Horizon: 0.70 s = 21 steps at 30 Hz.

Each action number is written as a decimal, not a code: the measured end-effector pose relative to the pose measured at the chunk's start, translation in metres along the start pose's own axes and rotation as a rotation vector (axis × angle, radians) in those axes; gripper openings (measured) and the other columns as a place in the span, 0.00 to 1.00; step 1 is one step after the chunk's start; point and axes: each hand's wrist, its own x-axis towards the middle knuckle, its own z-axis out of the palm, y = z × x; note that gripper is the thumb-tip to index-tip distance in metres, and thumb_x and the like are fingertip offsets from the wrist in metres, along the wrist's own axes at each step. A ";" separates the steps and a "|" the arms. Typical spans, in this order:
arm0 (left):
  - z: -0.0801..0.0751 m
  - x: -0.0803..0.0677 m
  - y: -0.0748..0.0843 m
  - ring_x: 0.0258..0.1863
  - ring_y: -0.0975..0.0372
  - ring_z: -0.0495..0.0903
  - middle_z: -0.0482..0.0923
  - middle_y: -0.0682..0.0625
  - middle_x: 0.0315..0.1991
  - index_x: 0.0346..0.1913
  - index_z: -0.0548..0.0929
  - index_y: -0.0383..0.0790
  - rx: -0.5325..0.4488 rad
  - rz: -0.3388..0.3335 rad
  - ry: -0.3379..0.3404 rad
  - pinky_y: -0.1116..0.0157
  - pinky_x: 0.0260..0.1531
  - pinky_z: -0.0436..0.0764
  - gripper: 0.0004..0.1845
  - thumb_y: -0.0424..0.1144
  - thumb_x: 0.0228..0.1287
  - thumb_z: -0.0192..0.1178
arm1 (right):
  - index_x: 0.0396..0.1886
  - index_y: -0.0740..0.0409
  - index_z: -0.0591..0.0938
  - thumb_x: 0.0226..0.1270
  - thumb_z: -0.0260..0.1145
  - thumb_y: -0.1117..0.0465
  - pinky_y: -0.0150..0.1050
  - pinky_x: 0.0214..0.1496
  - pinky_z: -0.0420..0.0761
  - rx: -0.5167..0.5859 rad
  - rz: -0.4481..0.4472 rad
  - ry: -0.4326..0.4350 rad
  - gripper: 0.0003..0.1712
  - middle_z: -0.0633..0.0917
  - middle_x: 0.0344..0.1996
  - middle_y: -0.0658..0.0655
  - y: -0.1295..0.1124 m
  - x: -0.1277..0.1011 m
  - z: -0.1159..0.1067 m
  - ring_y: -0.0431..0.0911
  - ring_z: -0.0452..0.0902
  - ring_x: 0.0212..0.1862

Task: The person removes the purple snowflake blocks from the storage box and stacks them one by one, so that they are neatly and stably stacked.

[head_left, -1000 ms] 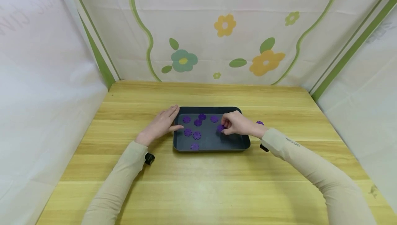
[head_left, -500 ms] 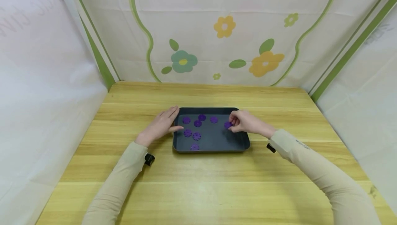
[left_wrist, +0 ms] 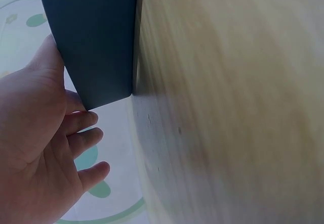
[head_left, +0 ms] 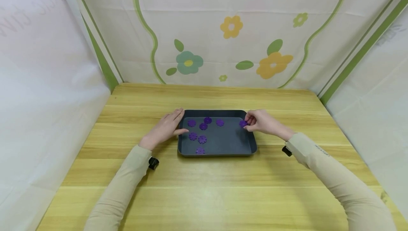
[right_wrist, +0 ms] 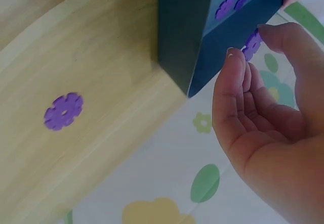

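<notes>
Purple disc [head_left: 243,123] sits pinched in the right hand [head_left: 262,122], thumb and fingertips curled round it, over the right edge of the tray [head_left: 251,148], centre of the head frame. Right wrist view shows the same disc [right_wrist: 251,44] between thumb and forefinger tip, just above the tray wall [right_wrist: 182,27]. Another loose disc [right_wrist: 63,111] lies on the table [right_wrist: 101,82] at left of that view, outside the tray; hidden behind the hand in the head view. Six more discs [head_left: 202,139] lie flat in the tray's left half.

Left hand [head_left: 165,128] lies flat against the tray's left wall, fingers straight and close together, thumb at the rim; holds nothing. Left wrist view: fingers [left_wrist: 81,128] loosely extended beside the tray corner [left_wrist: 101,57].

Judgement: disc is being carried out of the tray. Keep the pinch on the rim notches, lift clear of the wall so the edge doesn't catch, left hand keeps bracing the tray against sliding.
</notes>
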 end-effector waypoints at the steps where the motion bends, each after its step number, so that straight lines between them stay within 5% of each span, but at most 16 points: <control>1: 0.000 0.000 0.000 0.78 0.47 0.55 0.53 0.38 0.78 0.77 0.54 0.32 0.001 0.000 0.001 0.44 0.74 0.61 0.47 0.60 0.68 0.57 | 0.38 0.64 0.82 0.56 0.75 0.63 0.33 0.38 0.84 -0.005 0.002 0.003 0.13 0.86 0.31 0.56 0.002 -0.001 -0.001 0.41 0.81 0.33; 21: 0.001 0.001 -0.001 0.78 0.46 0.57 0.54 0.37 0.78 0.77 0.55 0.31 -0.001 0.011 0.012 0.43 0.74 0.62 0.47 0.60 0.68 0.57 | 0.38 0.67 0.82 0.57 0.72 0.66 0.29 0.33 0.81 -0.032 0.103 0.047 0.11 0.86 0.31 0.60 0.038 -0.021 -0.012 0.43 0.81 0.33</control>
